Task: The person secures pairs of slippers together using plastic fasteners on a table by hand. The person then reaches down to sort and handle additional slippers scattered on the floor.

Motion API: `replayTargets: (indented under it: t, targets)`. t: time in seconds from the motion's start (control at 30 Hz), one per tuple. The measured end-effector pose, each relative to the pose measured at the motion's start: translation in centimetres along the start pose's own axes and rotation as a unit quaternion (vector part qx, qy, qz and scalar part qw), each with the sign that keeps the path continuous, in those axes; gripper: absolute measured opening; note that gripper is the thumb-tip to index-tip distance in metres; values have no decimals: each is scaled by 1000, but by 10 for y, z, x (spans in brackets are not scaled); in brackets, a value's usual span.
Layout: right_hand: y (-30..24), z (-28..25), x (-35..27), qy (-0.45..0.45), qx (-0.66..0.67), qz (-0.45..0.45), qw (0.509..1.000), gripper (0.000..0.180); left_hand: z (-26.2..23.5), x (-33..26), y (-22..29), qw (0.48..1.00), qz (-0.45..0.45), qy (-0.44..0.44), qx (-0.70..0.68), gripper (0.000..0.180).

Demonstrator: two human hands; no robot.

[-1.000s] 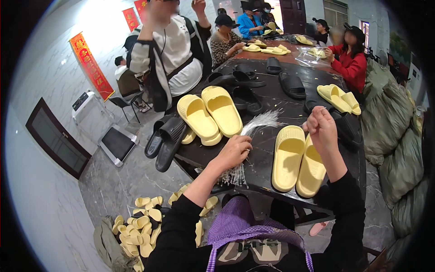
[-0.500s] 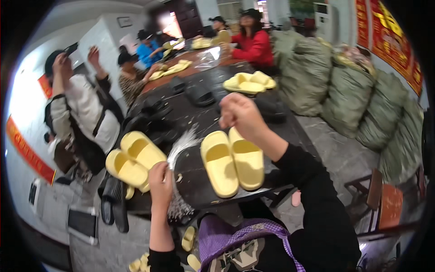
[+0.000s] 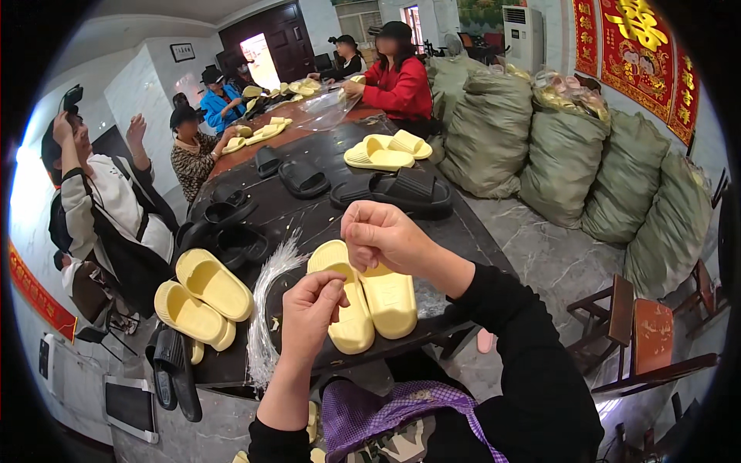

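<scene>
Scanning from my left, I see a bundle of clear plastic ties on the dark table. My left hand pinches shut on something too thin to see; my right hand is clenched above the yellow slipper pair — a snag could drag them off the edge. Stuffed green sacks line the right wall.

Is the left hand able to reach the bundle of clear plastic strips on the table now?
Probably yes. The left hand hovers just right of the clear plastic strips, and nothing lies between them; the yellow slippers sit on its other side.
</scene>
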State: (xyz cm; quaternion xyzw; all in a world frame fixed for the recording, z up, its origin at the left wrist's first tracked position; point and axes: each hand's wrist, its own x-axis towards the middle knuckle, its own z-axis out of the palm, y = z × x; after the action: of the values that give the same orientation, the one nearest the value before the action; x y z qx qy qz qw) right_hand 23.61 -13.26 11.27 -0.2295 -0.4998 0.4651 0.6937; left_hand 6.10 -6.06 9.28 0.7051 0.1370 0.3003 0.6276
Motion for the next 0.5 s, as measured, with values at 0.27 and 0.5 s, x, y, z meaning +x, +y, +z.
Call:
replayTargets:
  t: [0.27, 0.5]
  targets:
    - [9, -69, 2, 57, -226, 62, 970, 15, 3, 6, -27, 939, 51, 30, 340, 15]
    - [12, -132, -1, 136, -338, 99, 926, 21, 10, 10, -45, 846, 126, 68, 514, 15]
